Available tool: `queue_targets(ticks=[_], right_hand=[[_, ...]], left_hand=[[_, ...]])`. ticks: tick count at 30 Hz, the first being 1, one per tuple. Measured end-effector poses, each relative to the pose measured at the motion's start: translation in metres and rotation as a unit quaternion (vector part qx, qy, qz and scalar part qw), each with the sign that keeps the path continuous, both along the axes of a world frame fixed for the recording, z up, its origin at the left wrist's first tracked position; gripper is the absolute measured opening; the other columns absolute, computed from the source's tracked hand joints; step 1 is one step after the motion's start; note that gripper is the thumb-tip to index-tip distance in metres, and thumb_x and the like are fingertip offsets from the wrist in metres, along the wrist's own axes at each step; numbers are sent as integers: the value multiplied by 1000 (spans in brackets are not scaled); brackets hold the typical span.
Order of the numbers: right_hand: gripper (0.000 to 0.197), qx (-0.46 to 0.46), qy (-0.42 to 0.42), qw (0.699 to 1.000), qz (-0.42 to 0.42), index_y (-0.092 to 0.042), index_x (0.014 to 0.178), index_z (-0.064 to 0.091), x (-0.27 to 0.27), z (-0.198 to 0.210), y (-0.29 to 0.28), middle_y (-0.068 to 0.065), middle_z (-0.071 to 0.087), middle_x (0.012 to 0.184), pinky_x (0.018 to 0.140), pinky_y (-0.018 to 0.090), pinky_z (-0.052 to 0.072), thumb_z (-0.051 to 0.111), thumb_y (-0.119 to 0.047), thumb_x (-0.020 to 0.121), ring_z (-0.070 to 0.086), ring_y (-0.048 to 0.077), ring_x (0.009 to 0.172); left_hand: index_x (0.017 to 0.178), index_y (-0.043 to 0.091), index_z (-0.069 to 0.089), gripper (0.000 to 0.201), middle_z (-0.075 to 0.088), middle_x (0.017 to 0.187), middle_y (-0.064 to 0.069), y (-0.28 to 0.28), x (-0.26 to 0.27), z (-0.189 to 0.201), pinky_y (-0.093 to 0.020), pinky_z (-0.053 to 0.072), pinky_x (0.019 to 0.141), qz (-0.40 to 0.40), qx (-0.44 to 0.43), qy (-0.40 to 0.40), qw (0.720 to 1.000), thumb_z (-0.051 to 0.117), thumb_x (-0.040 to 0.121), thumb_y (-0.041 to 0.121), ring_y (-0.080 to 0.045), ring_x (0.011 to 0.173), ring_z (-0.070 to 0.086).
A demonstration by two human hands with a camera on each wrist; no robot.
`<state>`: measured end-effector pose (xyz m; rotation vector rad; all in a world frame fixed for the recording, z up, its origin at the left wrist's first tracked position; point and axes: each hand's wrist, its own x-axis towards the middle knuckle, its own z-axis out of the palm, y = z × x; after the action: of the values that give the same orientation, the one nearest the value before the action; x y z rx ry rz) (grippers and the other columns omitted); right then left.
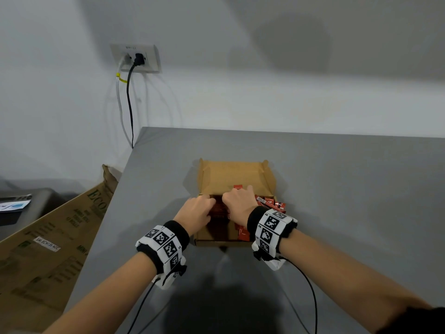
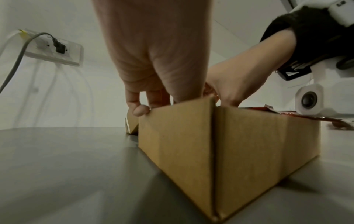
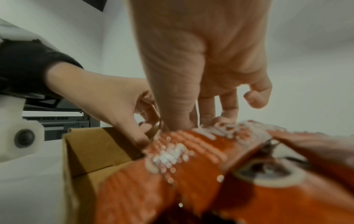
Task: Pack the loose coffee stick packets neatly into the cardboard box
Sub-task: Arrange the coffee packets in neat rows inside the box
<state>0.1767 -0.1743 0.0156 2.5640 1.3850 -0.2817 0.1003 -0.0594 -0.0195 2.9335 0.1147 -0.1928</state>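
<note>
One grey table fills most of the head view, set against a white wall. Off its left edge leans one big flattened carton printed with green letters, "ECO" readable at the top, plus a white sticker too small to read in full. On the wall at far left sits one socket plate with two plugs in it, one black cable and one pale cable hanging down.

One open cardboard box stands near the middle of the table, its lid folded back on the far side. Red coffee stick packets lie inside it and stick out over the right wall; there are too many, bunched and partly hidden, to count. Their white print is blurred in the right wrist view.

Two hands reach into the box. The left hand has its fingers curled over the left wall, fingertips pinching that edge. The right hand presses down with fairly straight fingers on the packets. Each wrist wears one black band with square-coded markers.
</note>
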Motion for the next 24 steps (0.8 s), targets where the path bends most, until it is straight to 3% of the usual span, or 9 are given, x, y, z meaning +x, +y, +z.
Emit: queue_targets(ticks=[4, 7, 10, 13, 15, 18, 21, 24], right_hand=[[14, -7, 8, 1000, 1, -15, 101, 53, 0, -1, 1, 5, 59, 101, 88, 43, 33, 55, -14, 88, 56, 26, 94], [14, 5, 23, 1000, 2, -15, 97, 53, 1, -1, 2, 5, 59, 99, 88, 43, 34, 60, -21, 86, 56, 26, 94], [18, 90, 64, 993, -41, -16, 80, 55, 12, 6, -4, 1, 62, 87, 83, 39, 45, 63, -31, 84, 60, 21, 85], [21, 208, 73, 966, -133, -15, 80, 65, 40, 18, -27, -2, 65, 78, 74, 34, 56, 60, -34, 87, 63, 15, 73], [15, 249, 64, 950, -175, -15, 82, 66, 55, 23, -49, -2, 67, 81, 75, 33, 56, 60, -27, 88, 63, 13, 75], [18, 220, 113, 950, -191, -15, 94, 65, 53, 22, -74, -1, 67, 92, 78, 27, 54, 63, -31, 86, 63, 12, 82], [29, 165, 173, 953, -184, -15, 92, 65, 32, 16, -79, -1, 66, 90, 76, 26, 55, 62, -42, 84, 63, 10, 80], [40, 133, 107, 970, -172, -17, 82, 64, 13, 8, -78, -3, 65, 81, 68, 26, 51, 59, -57, 80, 62, 12, 75]], left_hand=[[103, 12, 51, 18, 55, 109, -3, -2, -2, 0, -32, 34, 80, 0, 16, -16, 1000, 52, 86, 12, -24, 99, 55], [106, 12, 51, 19, 54, 111, -3, -3, -3, -1, -33, 34, 82, 5, 16, -11, 1000, 50, 87, 11, -24, 100, 55], [109, 14, 50, 22, 50, 113, -2, -4, -6, -2, -32, 33, 82, 9, 2, -25, 1000, 52, 87, 17, -22, 96, 55], [109, 16, 50, 22, 45, 110, 2, -2, -9, 3, -28, 32, 81, 29, -23, -89, 995, 53, 89, 24, -12, 86, 48], [108, 15, 51, 17, 48, 107, 2, -1, -7, 11, -25, 33, 82, 26, -26, -116, 993, 47, 92, 20, -12, 89, 49], [119, 11, 52, 27, 53, 118, -3, -7, 7, 21, -26, 37, 90, -41, -19, -123, 991, 41, 95, 10, -16, 106, 51], [132, 15, 45, 41, 47, 132, -5, -15, 26, 24, -31, 37, 100, -135, 15, -94, 986, 42, 93, 4, -18, 119, 45], [138, 20, 38, 54, 40, 140, -4, -18, 38, 20, -35, 35, 103, -169, 57, -63, 982, 45, 89, -1, -19, 126, 37]])
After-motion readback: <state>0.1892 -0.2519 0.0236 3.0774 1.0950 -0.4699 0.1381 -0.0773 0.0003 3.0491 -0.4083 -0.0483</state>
